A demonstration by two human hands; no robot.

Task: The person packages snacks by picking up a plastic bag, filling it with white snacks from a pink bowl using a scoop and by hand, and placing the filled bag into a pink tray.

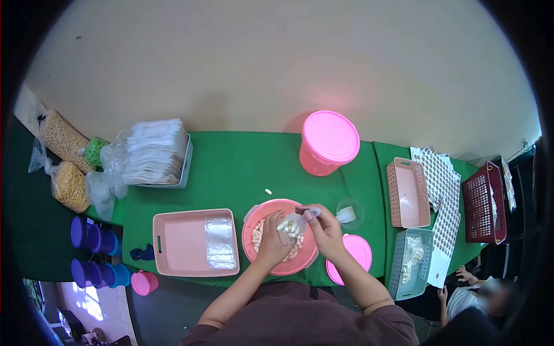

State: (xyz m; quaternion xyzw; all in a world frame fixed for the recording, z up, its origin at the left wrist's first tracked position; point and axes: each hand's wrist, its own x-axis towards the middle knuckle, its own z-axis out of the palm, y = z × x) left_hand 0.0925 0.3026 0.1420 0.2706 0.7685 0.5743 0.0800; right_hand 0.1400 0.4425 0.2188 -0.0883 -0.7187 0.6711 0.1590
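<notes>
Over the pink bowl (249, 222), my left hand (272, 243) is closed around a small clear plastic bag (291, 225) with several white, oblong snack pieces inside. My right hand (326, 232) is beside the bag's upper right side, its thumb and fingers pinched on a small whitish translucent thing whose kind I cannot make out. Loose cream-white snack pieces (293, 251) lie in the bowl beneath both hands. A single white piece (268, 191) rests on the green cloth behind the bowl.
Left of the bowl, a pink tray (179, 254) holds flat clear bags (220, 242). A lidded pink tub (330, 141), a round pink lid (358, 254) and a clear dish (359, 214) are nearby. At right stand baskets (411, 216); another person (467, 300) sits beyond.
</notes>
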